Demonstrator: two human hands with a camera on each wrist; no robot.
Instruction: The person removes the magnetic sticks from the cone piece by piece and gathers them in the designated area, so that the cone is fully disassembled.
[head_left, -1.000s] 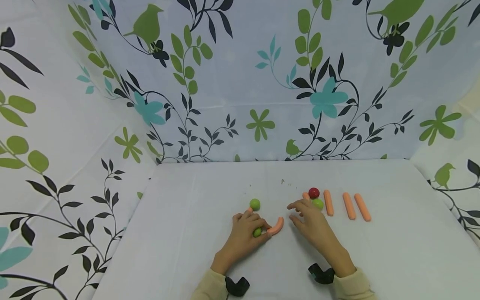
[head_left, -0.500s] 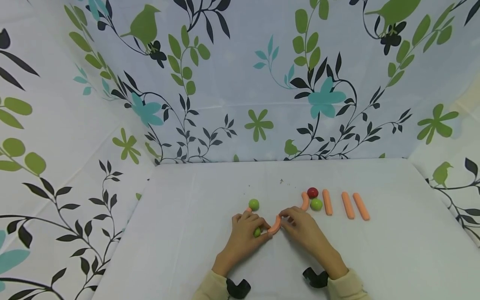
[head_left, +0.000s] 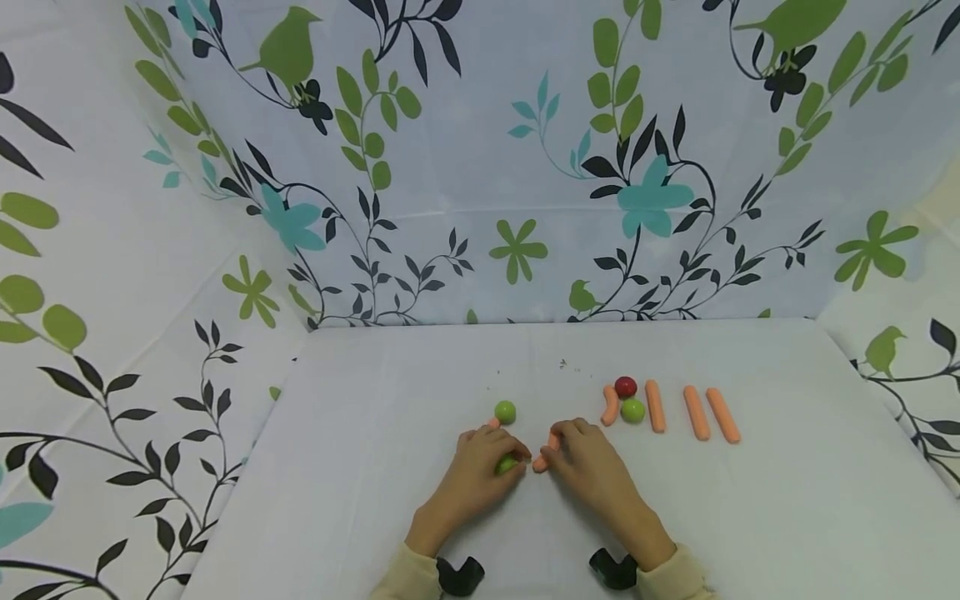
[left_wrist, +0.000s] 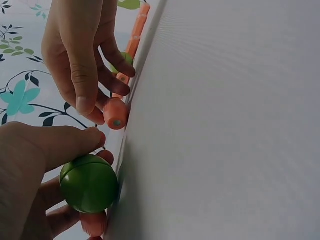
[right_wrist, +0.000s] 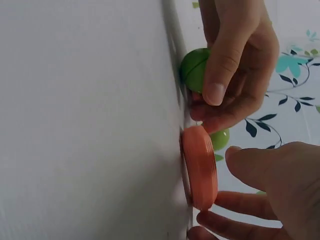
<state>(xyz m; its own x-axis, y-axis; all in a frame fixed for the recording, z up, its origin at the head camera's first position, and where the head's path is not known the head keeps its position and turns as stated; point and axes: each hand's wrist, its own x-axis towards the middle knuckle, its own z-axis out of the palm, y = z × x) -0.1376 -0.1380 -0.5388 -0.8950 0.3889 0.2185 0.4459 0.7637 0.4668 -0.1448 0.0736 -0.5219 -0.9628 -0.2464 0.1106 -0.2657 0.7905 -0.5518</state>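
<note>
On the white table, my left hand [head_left: 477, 471] curls its thumb and fingers round a green ball [head_left: 506, 463]; the left wrist view shows the thumb over this ball [left_wrist: 89, 185]. An orange piece [left_wrist: 94, 223] sits just beyond it, mostly hidden by the fingers. Facing it, my right hand [head_left: 597, 469] holds a short curved orange piece [head_left: 541, 464] between thumb and fingers. That curved piece [right_wrist: 200, 167] lies close along the tabletop in the right wrist view. A narrow gap separates its near end from the left fingertips.
Another green ball [head_left: 506, 412] lies beyond the left hand, beside an orange tip [head_left: 493, 423]. Farther right are a curved orange piece [head_left: 611, 405], a red ball [head_left: 626, 387], a green ball [head_left: 633, 410] and three straight orange sticks [head_left: 696, 412]. A patterned cloth [head_left: 450, 167] hangs behind.
My right hand has come left and down from near the red ball to the curved orange piece, taking hold of it. The piece has shifted slightly left; the left hand has drawn slightly left.
</note>
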